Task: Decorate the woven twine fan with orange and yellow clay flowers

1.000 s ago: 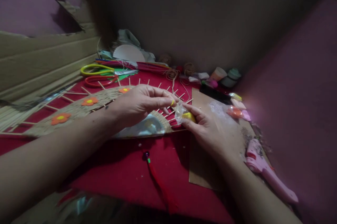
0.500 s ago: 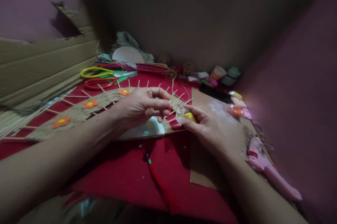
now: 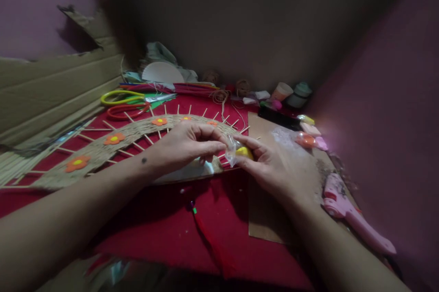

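A small clear packet (image 3: 236, 151) of yellow pieces, now lowered, is pinched by both the right hand (image 3: 274, 168) and left hand (image 3: 187, 146) above the woven fan (image 3: 103, 150).

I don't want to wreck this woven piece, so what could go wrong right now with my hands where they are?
The small clear bag of yellow pieces is pinched between the left hand and right hand above the woven fan; pieces could spill onto the red cloth. A wrist might snag the thin sticks. The pink glue gun lies beside the right forearm.
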